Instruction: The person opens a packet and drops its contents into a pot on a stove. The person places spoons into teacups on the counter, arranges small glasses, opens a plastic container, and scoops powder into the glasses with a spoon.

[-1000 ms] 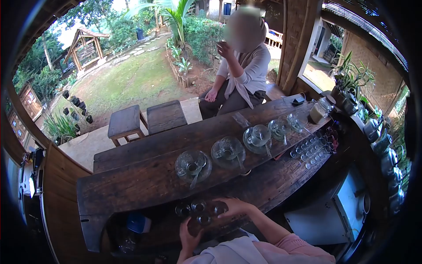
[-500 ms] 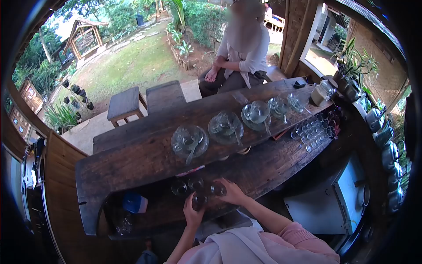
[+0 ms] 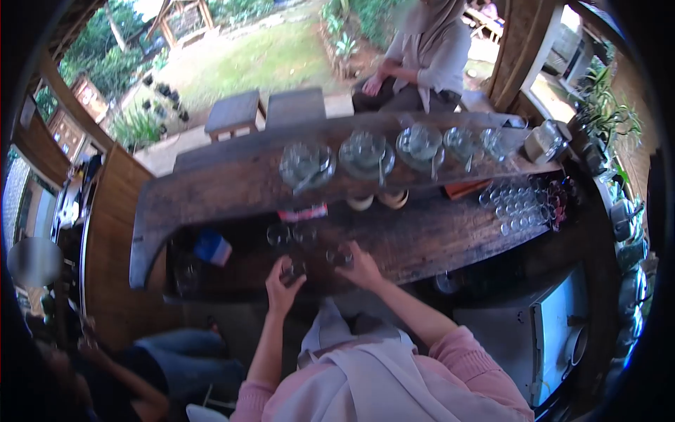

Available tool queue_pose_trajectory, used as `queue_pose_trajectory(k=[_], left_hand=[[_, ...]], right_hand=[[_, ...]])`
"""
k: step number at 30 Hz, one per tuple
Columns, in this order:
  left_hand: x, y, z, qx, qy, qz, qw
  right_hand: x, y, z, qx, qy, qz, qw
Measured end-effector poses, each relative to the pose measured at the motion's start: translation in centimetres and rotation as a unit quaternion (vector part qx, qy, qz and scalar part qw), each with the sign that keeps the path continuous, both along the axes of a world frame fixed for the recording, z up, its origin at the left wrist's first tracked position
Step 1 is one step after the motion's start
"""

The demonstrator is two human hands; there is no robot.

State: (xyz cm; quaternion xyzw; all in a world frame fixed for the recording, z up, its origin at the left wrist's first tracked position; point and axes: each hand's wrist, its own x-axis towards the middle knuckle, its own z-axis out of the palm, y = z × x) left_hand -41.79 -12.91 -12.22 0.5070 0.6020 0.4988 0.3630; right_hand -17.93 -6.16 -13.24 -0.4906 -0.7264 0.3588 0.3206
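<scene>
My left hand (image 3: 283,285) is curled round a small dark glass (image 3: 294,271) over the lower wooden shelf. To its right, my right hand (image 3: 362,267) has its fingers round another small glass (image 3: 340,257). Two more glasses, one of them a clear glass (image 3: 278,234), stand just beyond my hands on the shelf. On the raised counter (image 3: 211,200) is a row of glass cups on saucers with spoons, the nearest being a cup (image 3: 304,166) at the left.
A blue and pink box (image 3: 212,247) lies left on the shelf; many upturned glasses (image 3: 519,209) stand at right. A jar (image 3: 545,143) is at the counter's far end. One person (image 3: 429,60) sits across the counter; another person (image 3: 133,373) is at lower left.
The view has tilted down and shifted left, bringing in the person at lower left. My hands have moved apart, each with a glass. The seated person's raised hand has come down to the lap.
</scene>
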Motion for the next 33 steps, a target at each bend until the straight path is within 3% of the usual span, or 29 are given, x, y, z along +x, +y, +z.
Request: queue_pose_trajectory(k=[6,11,17,23,28,29,31,32,33], left_hand=[[-0.6,-0.8,1.4,-0.054,0.017,0.042,0.997],[-1.7,-0.8,0.4,-0.040,0.012,0.039,0.998],[-2.1,0.5,0.1,-0.028,-0.012,0.035,0.999],[-3.5,0.9,-1.0,-0.009,-0.004,-0.003,1.000],[-6.4,1.0,-1.6,-0.043,-0.057,-0.032,0.997],[-7.0,1.3,-2.0,-0.041,-0.050,-0.034,0.997],[-8.0,2.5,-2.0,-0.040,-0.058,-0.039,0.997],[-8.5,3.3,-2.1,-0.040,-0.062,-0.039,0.997],[-8.7,4.0,-1.7,-0.023,-0.057,-0.045,0.997]], right_hand=[[-0.2,-0.3,-0.1,-0.030,0.060,0.006,0.998],[-1.9,-1.9,0.2,0.020,0.051,0.017,0.998],[-4.8,-2.0,0.0,-0.060,0.078,-0.013,0.995],[-6.8,-1.1,-1.4,0.011,0.073,-0.063,0.995],[-6.9,-2.2,-0.9,-0.070,0.078,-0.086,0.991],[-6.6,-2.1,-1.0,-0.066,0.076,-0.090,0.991],[-6.3,-2.2,-1.2,0.122,-0.065,-0.097,0.986],[-6.3,-2.3,-1.3,0.125,-0.068,-0.100,0.985],[-6.4,-2.3,-0.6,0.029,-0.031,-0.119,0.992]])
